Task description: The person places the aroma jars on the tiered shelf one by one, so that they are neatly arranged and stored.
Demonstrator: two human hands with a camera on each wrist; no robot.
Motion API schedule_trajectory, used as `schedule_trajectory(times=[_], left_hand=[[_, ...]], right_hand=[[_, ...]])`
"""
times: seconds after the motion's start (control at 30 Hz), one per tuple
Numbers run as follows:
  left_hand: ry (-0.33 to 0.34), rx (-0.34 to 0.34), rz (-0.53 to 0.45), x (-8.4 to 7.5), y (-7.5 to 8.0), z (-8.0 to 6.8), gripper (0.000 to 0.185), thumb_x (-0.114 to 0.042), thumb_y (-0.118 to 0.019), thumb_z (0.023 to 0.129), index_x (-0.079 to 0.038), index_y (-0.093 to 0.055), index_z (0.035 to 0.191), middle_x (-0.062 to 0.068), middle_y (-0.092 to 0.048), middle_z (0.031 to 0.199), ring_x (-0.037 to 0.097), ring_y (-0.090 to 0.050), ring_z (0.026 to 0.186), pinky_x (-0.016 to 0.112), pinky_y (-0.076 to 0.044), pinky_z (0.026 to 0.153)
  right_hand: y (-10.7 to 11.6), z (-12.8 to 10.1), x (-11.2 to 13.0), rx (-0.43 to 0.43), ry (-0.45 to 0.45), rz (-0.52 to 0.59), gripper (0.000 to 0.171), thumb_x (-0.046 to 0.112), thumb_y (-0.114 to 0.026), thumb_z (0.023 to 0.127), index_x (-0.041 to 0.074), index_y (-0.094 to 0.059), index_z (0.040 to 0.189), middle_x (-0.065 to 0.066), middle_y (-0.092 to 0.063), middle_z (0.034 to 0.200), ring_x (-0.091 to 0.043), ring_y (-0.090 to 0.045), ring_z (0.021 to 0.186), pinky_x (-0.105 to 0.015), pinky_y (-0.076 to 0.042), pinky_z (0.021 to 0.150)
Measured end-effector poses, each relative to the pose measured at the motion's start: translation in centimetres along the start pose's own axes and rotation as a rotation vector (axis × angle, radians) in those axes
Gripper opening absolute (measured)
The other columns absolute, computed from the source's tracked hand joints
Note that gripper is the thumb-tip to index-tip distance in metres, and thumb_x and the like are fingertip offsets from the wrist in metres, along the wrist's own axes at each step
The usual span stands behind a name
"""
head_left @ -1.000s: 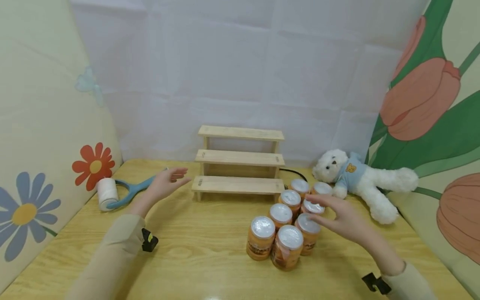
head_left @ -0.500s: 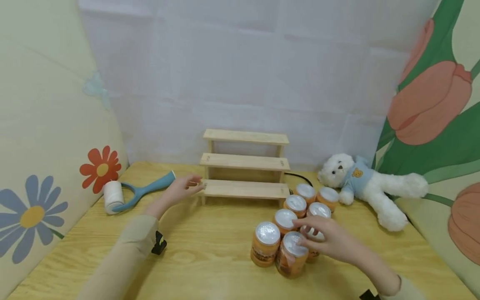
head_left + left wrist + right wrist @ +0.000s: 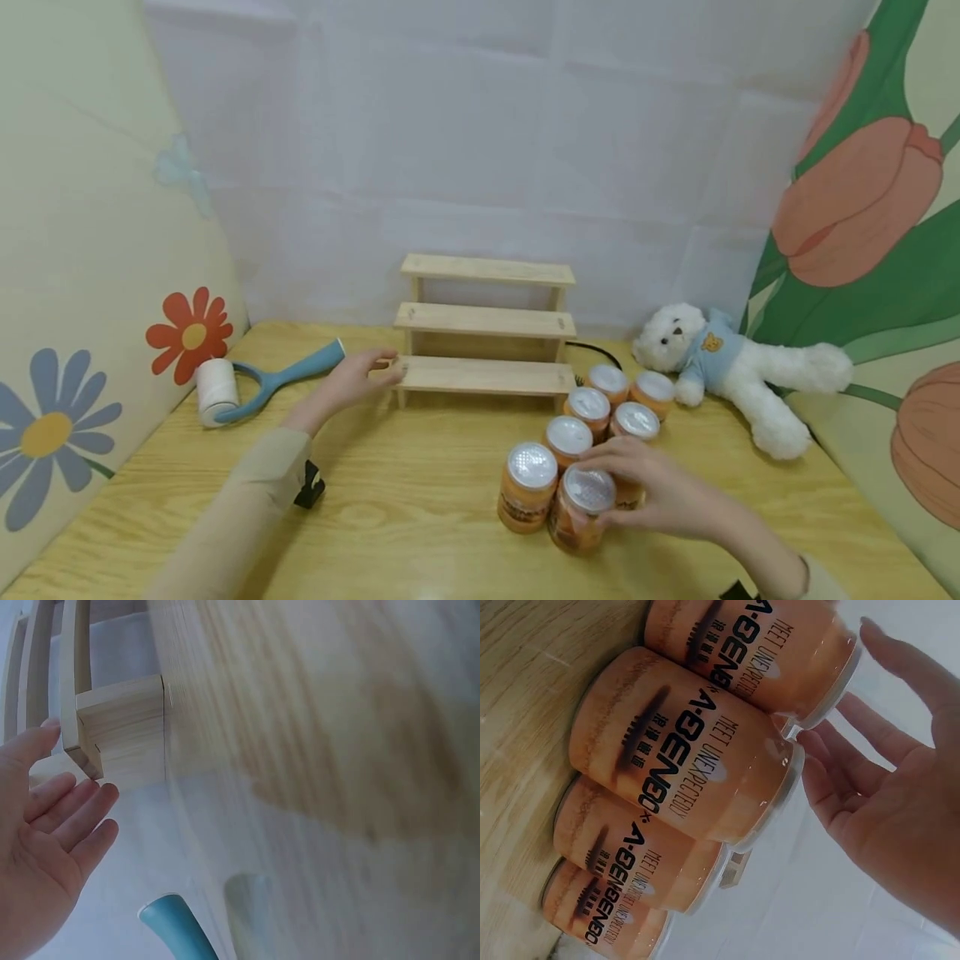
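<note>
Several orange cans with silver lids stand in a tight cluster point(image 3: 570, 433) on the wooden table point(image 3: 405, 517), right of centre. My right hand point(image 3: 648, 500) lies over the near right can, its fingers reaching the lid of the front can point(image 3: 581, 517). In the right wrist view the fingers point(image 3: 855, 787) are nearly straight beside the can rims point(image 3: 780, 750). My left hand point(image 3: 360, 377) is open at the left end of the bottom step of a three-step wooden rack point(image 3: 483, 321). In the left wrist view its fingers point(image 3: 71, 817) lie just beside the rack's end point(image 3: 120, 735).
A lint roller with a blue handle point(image 3: 255, 387) lies at the table's left, its handle tip point(image 3: 176, 926) below my left hand. A white teddy bear point(image 3: 720, 362) lies at the right beside the cans. A black cable point(image 3: 596, 350) runs behind the rack. Padded walls enclose the table.
My left hand moved right to the rack's bottom step. My right hand drew back from the far cans and settled over the nearest ones.
</note>
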State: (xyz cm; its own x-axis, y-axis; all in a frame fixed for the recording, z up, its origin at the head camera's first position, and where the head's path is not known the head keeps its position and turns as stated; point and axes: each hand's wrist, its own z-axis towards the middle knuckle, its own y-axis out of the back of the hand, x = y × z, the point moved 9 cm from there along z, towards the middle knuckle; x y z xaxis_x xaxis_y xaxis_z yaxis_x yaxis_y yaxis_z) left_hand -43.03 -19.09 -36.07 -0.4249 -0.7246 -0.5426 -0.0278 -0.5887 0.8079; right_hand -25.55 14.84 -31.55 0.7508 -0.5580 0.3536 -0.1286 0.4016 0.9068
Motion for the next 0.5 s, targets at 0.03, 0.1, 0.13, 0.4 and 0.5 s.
schedule_trajectory(times=[0.03,0.1,0.13,0.4,0.5], left_hand=[[-0.005,0.002,0.007,0.03,0.07,0.02,0.055,-0.025,-0.057,0.095,0.011,-0.044,0.134,0.029,-0.047,0.135,0.044,-0.051,0.118,0.056,-0.041,0.100],[-0.010,0.008,0.020,0.11,0.09,0.08,0.055,-0.025,-0.058,0.095,0.011,-0.044,0.134,0.029,-0.047,0.135,0.044,-0.051,0.118,0.056,-0.042,0.100],[-0.012,0.012,0.026,0.13,0.06,0.09,0.055,-0.025,-0.058,0.094,0.011,-0.044,0.134,0.029,-0.047,0.135,0.044,-0.052,0.117,0.056,-0.042,0.099],[-0.010,0.045,0.081,0.24,0.16,-0.05,0.056,-0.030,-0.058,0.094,0.008,-0.047,0.133,0.028,-0.049,0.134,0.043,-0.052,0.117,0.056,-0.042,0.099],[-0.013,0.068,0.123,0.64,0.41,0.10,0.059,-0.037,-0.057,0.094,0.004,-0.048,0.134,0.025,-0.050,0.134,0.042,-0.050,0.119,0.055,-0.042,0.100]], right_hand=[[-0.03,0.00,0.12,0.004,-0.003,-0.003,0.046,0.040,-0.069,0.083,0.025,-0.059,0.125,0.007,-0.058,0.125,-0.024,-0.050,0.122,-0.056,-0.039,0.101],[-0.06,-0.02,0.41,0.000,0.007,-0.011,0.045,0.038,-0.069,0.084,0.023,-0.059,0.125,0.006,-0.058,0.125,-0.025,-0.050,0.121,-0.058,-0.038,0.101],[-0.07,-0.03,0.51,-0.006,0.010,-0.019,0.045,0.037,-0.069,0.084,0.023,-0.059,0.125,0.006,-0.058,0.124,-0.024,-0.050,0.120,-0.057,-0.039,0.101],[-0.01,-0.03,0.70,-0.082,0.028,-0.068,0.049,0.041,-0.072,0.080,0.018,-0.062,0.121,0.007,-0.059,0.115,-0.015,-0.054,0.109,-0.047,-0.048,0.094],[0.17,0.11,0.72,-0.128,0.018,-0.069,0.053,0.047,-0.072,0.077,0.014,-0.064,0.118,0.007,-0.058,0.110,-0.015,-0.055,0.107,-0.052,-0.044,0.098]])
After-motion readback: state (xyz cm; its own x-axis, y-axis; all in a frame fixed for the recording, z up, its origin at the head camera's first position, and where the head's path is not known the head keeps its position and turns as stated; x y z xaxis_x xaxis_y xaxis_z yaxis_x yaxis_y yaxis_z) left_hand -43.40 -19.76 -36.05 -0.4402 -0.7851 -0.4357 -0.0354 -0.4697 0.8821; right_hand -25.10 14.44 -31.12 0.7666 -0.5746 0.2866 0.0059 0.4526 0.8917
